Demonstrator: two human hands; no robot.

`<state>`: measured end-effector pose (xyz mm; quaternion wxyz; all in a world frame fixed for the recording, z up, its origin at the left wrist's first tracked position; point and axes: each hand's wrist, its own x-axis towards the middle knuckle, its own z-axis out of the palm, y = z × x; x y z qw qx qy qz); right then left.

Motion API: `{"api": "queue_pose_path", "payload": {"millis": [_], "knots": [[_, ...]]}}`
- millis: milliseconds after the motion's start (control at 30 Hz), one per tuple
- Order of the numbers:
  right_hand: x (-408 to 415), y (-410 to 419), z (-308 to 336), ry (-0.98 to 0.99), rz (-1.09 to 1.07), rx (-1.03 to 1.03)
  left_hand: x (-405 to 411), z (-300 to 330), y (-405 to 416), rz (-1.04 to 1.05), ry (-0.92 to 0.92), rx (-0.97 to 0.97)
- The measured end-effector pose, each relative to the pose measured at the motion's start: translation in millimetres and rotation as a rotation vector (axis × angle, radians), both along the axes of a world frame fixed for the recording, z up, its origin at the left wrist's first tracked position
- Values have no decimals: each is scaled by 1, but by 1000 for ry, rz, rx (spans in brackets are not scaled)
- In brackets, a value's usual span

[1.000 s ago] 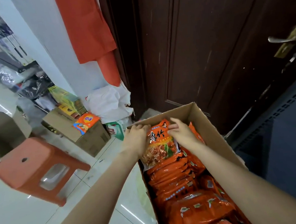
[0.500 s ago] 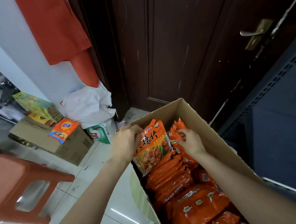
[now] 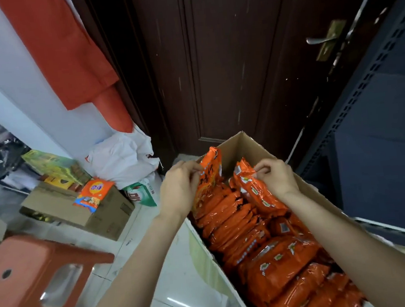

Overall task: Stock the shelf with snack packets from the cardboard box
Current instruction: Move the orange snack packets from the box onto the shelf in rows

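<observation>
the door (image 3: 224, 59), dark brown, fills the far side, with a red cloth (image 3: 63, 50) hanging on the wall to its left. at the right edge stands the shelf (image 3: 376, 121), a dark rack with perforated uprights; the part in view carries no packets that i can make out. the floor (image 3: 140, 233) is pale tile.

the box (image 3: 247, 146), open-topped cardboard, runs from the door toward the camera and is packed nearly full with orange packets (image 3: 276, 267) in 2 rows, most standing on edge. to the left sit an orange stool (image 3: 32, 276), a second carton (image 3: 78, 212) with a loose bag on top, and a white sack (image 3: 122, 158).

the left hand (image 3: 181, 190) has its fingers curled round the top edge of 1 packet (image 3: 207, 175), which is tipped up and half lifted out of the left row at the far end of the box. the right hand (image 3: 275, 177) pinches the top corner of another packet (image 3: 254, 190) in the right row, raised a little above its neighbours but with its lower end among them.

as a judgement, the task is at or near its start: the box looks close to full, and both packets in hand are over the box, not near the shelf. what is left appears to be almost everything: lifting these 2 clear, carrying them right to the shelf, setting them down, and repeating for the many packets left in the box.
</observation>
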<state>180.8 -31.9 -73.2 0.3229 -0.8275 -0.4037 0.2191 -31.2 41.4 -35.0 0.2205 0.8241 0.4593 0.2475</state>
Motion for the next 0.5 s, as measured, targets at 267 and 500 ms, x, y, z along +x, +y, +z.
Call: {"api": "queue_pose_path", "payload": {"millis": [267,500], "knots": [[41,-62,102,74,-101,383,59,73,-35,-115,-43,221],[156,-202,140,-3,-286,549,189,114,-143,-269,-177,274]]}}
